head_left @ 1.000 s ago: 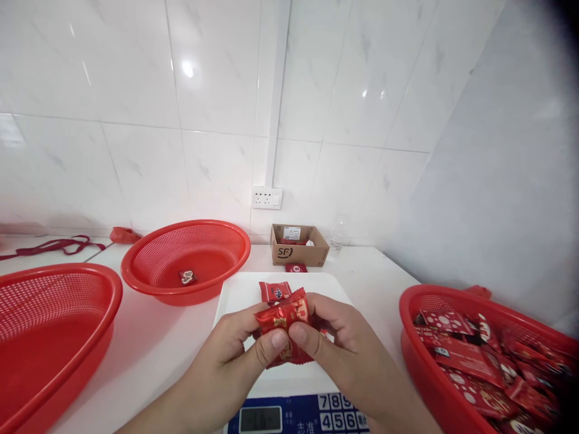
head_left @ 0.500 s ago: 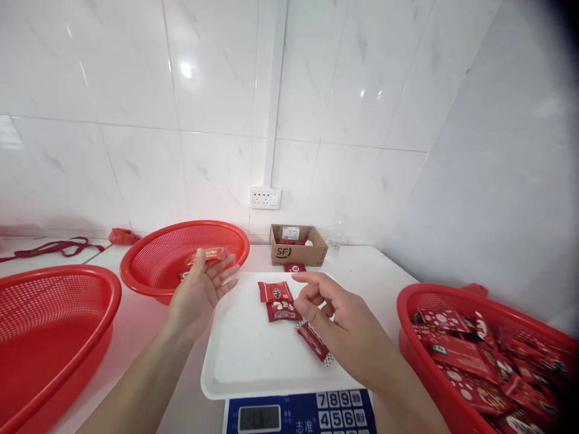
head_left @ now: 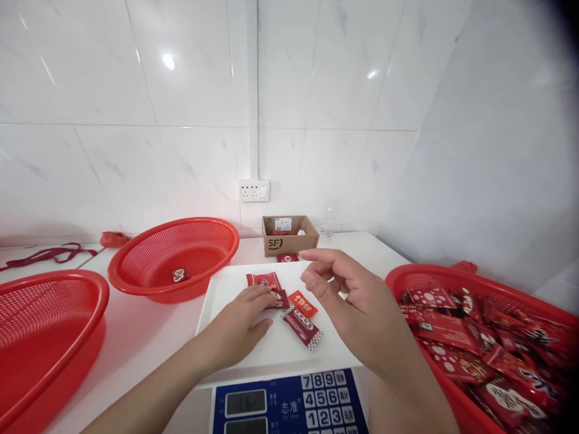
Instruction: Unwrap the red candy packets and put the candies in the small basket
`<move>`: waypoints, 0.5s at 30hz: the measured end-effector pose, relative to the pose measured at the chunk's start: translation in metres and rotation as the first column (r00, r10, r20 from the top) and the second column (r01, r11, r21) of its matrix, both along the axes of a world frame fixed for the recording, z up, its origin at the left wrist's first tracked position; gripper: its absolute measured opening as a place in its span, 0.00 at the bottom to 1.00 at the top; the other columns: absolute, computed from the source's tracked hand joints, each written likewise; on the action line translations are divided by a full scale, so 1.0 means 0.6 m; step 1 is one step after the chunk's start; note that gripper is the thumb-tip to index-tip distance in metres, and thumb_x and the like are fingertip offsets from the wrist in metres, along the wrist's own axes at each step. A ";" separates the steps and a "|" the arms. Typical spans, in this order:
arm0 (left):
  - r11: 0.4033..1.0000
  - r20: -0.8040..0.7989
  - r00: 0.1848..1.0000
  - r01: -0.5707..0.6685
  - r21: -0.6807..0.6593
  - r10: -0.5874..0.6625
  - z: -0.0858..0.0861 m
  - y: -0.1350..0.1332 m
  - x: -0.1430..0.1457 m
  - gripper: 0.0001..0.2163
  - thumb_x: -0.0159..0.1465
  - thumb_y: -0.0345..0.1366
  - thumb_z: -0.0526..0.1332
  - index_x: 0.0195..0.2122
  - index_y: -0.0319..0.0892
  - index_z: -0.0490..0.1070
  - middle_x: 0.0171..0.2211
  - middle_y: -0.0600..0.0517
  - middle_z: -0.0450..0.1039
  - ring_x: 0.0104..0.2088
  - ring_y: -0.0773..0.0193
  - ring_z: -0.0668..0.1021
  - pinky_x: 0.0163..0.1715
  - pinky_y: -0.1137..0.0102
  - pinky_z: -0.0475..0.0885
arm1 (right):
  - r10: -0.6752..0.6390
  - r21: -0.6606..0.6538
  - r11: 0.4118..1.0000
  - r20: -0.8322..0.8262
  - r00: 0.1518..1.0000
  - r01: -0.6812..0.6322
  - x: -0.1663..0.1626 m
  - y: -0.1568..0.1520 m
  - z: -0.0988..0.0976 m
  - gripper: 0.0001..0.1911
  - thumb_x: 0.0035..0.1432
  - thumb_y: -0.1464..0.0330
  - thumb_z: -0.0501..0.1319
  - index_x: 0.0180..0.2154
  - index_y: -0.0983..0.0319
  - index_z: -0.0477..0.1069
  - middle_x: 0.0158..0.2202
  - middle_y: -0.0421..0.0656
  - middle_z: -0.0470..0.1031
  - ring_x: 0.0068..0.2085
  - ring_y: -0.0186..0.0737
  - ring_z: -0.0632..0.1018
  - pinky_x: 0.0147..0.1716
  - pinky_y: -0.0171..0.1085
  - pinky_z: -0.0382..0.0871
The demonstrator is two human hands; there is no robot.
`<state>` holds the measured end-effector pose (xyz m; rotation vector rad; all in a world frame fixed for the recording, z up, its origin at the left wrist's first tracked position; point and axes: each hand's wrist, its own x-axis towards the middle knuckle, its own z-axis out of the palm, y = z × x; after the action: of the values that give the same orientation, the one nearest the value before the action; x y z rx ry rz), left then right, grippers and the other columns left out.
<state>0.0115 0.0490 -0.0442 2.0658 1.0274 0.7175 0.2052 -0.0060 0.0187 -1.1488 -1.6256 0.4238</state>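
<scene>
Four sweets lie on the scale's tray [head_left: 235,355], the keypad [head_left: 328,401] in front — two empty-looking baskets to the left, the nearer [head_left: 49,325] and the farther [head_left: 174,256] holding one sweet [head_left: 180,275]; a full basket [head_left: 479,349] right, a carton [head_left: 289,235] behind.

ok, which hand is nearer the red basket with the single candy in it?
Left. The left hand rests on the scale tray, just right of that basket. The right hand hovers farther right, over the tray's right side.
</scene>
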 end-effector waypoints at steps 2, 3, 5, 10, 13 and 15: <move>0.998 -0.116 0.993 0.018 0.056 -0.012 -0.006 0.002 0.006 0.21 0.59 0.29 0.60 0.55 0.45 0.72 0.61 0.43 0.67 0.62 0.45 0.64 0.62 0.47 0.54 | 0.019 -0.011 1.000 -0.004 1.000 -0.019 0.004 -0.004 0.003 0.10 0.64 0.63 0.58 0.45 0.57 0.73 0.32 0.40 0.76 0.27 0.35 0.77 0.23 0.31 0.72; 0.997 -0.166 0.986 0.023 0.080 -0.009 -0.007 0.004 0.008 0.22 0.60 0.29 0.60 0.56 0.44 0.71 0.61 0.42 0.67 0.62 0.43 0.64 0.61 0.46 0.54 | 0.027 -0.018 0.999 -0.007 1.000 -0.027 0.006 -0.006 0.005 0.11 0.64 0.63 0.58 0.45 0.57 0.73 0.32 0.39 0.76 0.27 0.35 0.77 0.22 0.30 0.71; 0.992 -0.242 0.970 0.028 0.122 0.003 -0.007 0.009 0.010 0.21 0.61 0.31 0.59 0.57 0.44 0.70 0.60 0.41 0.67 0.60 0.41 0.67 0.58 0.44 0.57 | 0.039 -0.026 0.999 -0.016 0.999 -0.039 0.010 -0.010 0.007 0.10 0.63 0.63 0.58 0.45 0.57 0.73 0.32 0.39 0.75 0.27 0.35 0.77 0.20 0.30 0.70; 0.984 -0.298 0.952 -0.011 0.179 0.065 0.003 0.017 0.014 0.14 0.64 0.34 0.56 0.49 0.46 0.74 0.50 0.42 0.76 0.51 0.42 0.75 0.49 0.50 0.67 | 0.088 -0.007 0.996 -0.008 0.996 -0.088 0.018 -0.015 0.011 0.10 0.64 0.63 0.58 0.45 0.57 0.73 0.31 0.38 0.75 0.29 0.34 0.76 0.22 0.29 0.70; 0.984 -0.236 0.966 -0.066 0.167 0.105 0.015 0.013 0.016 0.13 0.65 0.35 0.54 0.49 0.46 0.72 0.44 0.44 0.78 0.44 0.46 0.78 0.43 0.55 0.70 | 0.087 0.020 0.996 0.008 0.996 -0.088 0.023 -0.014 0.012 0.10 0.65 0.64 0.58 0.46 0.57 0.73 0.32 0.38 0.76 0.31 0.35 0.77 0.25 0.30 0.70; 0.984 -0.172 0.977 -0.104 0.142 0.128 0.030 0.003 0.016 0.13 0.68 0.35 0.51 0.52 0.46 0.66 0.41 0.45 0.78 0.39 0.52 0.79 0.39 0.59 0.72 | 0.037 0.053 0.998 0.019 0.999 -0.038 0.028 -0.013 0.011 0.11 0.65 0.64 0.57 0.46 0.58 0.73 0.34 0.40 0.77 0.33 0.37 0.77 0.27 0.31 0.70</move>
<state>0.0214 0.0506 -0.0264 2.2317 1.2402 0.6814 0.2217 -0.0135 0.0252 -1.0872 -1.6667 0.3929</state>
